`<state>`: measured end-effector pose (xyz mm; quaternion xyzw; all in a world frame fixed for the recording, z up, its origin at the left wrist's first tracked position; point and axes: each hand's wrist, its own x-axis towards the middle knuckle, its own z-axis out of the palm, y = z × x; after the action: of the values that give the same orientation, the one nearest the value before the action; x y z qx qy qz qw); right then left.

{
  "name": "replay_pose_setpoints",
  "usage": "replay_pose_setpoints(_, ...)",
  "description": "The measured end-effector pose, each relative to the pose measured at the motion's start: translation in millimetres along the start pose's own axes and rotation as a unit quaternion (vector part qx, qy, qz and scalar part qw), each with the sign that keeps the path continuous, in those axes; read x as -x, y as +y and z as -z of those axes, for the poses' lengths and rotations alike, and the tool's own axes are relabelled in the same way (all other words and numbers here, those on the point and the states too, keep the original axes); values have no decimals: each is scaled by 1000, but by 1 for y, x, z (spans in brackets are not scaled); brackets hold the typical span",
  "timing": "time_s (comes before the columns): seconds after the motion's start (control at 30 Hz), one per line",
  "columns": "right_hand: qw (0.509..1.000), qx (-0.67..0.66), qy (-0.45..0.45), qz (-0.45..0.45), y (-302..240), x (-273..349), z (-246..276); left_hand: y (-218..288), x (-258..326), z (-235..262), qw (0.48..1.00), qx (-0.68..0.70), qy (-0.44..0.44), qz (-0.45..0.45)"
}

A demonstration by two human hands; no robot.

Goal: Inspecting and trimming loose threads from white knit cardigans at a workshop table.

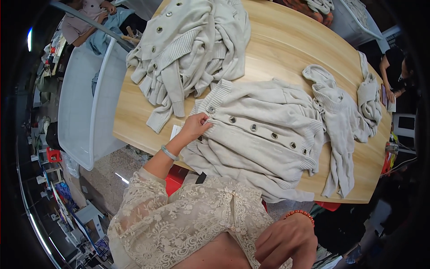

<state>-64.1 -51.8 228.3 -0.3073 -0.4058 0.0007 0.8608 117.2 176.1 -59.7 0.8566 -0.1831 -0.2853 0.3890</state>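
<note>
A cream knitted cardigan [268, 116] lies spread on the wooden table in front of me, its row of dark round buttons running across it toward the right. My left hand [195, 127] pinches the cardigan's edge just beside the ribbed hem, near the leftmost button [212, 110]. Close to my chest, away from the table, is my right hand [286, 237], wearing a red bead bracelet [301, 214]. Its fingers are curled in, and whatever they may hold is hidden. A white slip [175, 131] shows beside my left wrist.
More cream cardigans [192, 45] are heaped at the table's far left, and others [336, 107] lie at the right. A white plastic bin [83, 103] stands left of the wooden table [277, 40]. Other people sit at the far left, far side and right.
</note>
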Motion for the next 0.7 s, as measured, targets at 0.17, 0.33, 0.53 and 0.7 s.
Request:
replay_pose_setpoints(0.17, 998, 60, -25, 14, 0, 2, 1, 9, 0, 1, 999, -39, -7, -15)
replay_pose_setpoints(0.33, 994, 89, -60, -15, 4, 9, 7, -10, 8, 2, 1000, 3, 13, -13)
replay_pose_setpoints(0.53, 793, 398, 344, -307, 81, 69, 82, -14, 0, -1, 992, 114, -54, -32)
replay_pose_setpoints(0.7, 737, 456, 353, -353, 203, 121, 136, -11, 6, 6, 971, 213, -102, -34)
